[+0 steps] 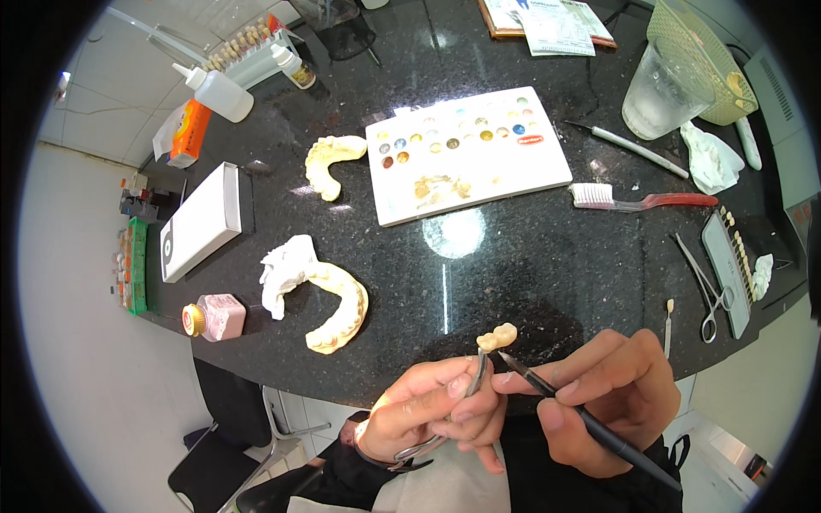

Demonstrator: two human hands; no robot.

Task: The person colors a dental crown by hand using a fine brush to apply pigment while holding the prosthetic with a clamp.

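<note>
My left hand is closed round metal forceps, whose ring handles show below the palm. At their tips a small cream dental bridge of joined teeth is held up near the table's front edge. My right hand grips a dark, slim brush like a pen. Its pointed tip sits just below the bridge; whether it touches cannot be told. Ahead lies a white palette with small wells of coloured stain and a brown smear. Left of it are two yellowish plaster dental casts, one nearer, one farther.
Crumpled white tissue touches the near cast. Rightward lie a red-handled toothbrush, a slim knife, scissors-like forceps and a tooth shade guide. A clear cup stands behind. Leftward are a white box and pink jar.
</note>
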